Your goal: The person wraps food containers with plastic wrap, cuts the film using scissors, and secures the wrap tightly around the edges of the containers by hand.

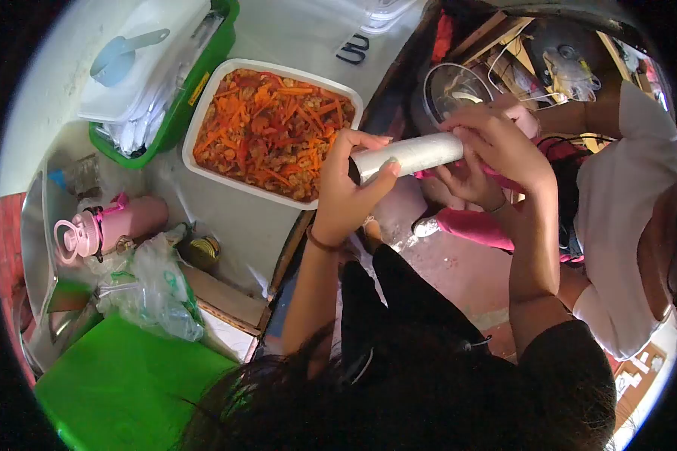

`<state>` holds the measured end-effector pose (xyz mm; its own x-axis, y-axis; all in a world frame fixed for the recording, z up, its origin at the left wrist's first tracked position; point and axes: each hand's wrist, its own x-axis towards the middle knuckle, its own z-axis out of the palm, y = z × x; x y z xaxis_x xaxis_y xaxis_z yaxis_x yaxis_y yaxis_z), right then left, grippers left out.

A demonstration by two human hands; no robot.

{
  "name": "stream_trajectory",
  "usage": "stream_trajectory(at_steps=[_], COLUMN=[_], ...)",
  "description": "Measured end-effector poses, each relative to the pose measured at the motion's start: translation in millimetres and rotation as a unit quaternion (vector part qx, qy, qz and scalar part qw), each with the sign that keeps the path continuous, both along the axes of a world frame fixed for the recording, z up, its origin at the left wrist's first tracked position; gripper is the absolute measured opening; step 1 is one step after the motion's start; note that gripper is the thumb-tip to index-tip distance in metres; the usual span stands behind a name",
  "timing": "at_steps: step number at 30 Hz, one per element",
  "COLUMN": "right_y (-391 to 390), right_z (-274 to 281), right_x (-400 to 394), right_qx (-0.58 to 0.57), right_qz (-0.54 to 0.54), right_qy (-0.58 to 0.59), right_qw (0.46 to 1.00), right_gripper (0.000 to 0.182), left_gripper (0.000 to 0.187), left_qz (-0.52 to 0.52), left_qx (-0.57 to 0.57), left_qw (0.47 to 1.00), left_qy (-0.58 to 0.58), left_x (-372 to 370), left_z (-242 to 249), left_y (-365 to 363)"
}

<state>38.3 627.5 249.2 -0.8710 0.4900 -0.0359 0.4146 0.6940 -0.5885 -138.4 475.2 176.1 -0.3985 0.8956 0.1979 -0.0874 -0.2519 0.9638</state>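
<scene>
A silvery-white roll (410, 155) with a dark near end lies across both my hands above the gap beside the table. My left hand (342, 188) wraps its near end, thumb along the side, and wears a dark band at the wrist. My right hand (500, 143) closes over the far end with bent fingers. Just below that end is another person's hand (470, 180) with a bracelet, partly hidden behind my right forearm. To the left, a white tray (244, 188) holds shredded carrot mixed with reddish chopped food.
A green bin (229, 22) of plastic bags carries a white lid and a light-blue measuring cup (113, 62). A pink bottle (113, 225), a clear plastic bag (154, 282) and a green lid (128, 376) sit at left. Another person in white (617, 248) stands close right.
</scene>
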Motion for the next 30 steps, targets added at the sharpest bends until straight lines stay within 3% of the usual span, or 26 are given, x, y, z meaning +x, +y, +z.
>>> stream_trajectory(at_steps=[3,9,12,15,18,19,22,23,26,28,30], right_y=[2,10,7,16,18,18,24,22,34,32,30], right_z=[14,21,16,17,25,32,35,44,39,44,47], right_x=[5,-1,-3,-1,1,4,16,15,25,29,32], right_qx=[-0.039,0.090,0.218,0.174,0.207,0.080,0.072,0.063,0.029,0.009,-0.031], right_qz=[-0.033,0.053,0.010,0.043,0.046,-0.016,0.027,0.019,0.112,0.101,0.091], right_qy=[-0.074,-0.092,-0.032,-0.045,-0.045,-0.094,-0.048,-0.111,-0.095,-0.110,-0.112], right_qw=[0.996,0.990,0.975,0.983,0.976,0.992,0.996,0.992,0.989,0.989,0.989], right_gripper=[0.018,0.019,0.017,0.016,0.016,0.015,0.014,0.011,0.011,0.012,0.013], left_gripper=[0.027,0.027,0.027,0.028,0.029,0.030,0.031,0.031,0.032,0.032,0.029], left_qz=[0.003,0.001,-0.001,-0.024,-0.037,-0.037,-0.050,-0.053,-0.061,-0.063,-0.053], left_qx=[-0.017,-0.029,-0.034,-0.039,-0.054,-0.060,-0.057,-0.056,-0.061,-0.078,-0.077], left_qw=[1.000,0.999,0.999,0.999,0.997,0.997,0.996,0.996,0.994,0.990,0.994], left_qy=[-0.009,-0.013,-0.032,-0.026,-0.032,-0.039,-0.044,-0.045,-0.064,-0.094,0.049], left_x=[0,-7,-8,-8,-3,-1,4,5,8,10,5], left_z=[1,0,-3,-3,6,9,15,13,9,8,8], left_y=[-5,-17,-21,-24,-25,-25,-27,-28,-29,-30,-30])
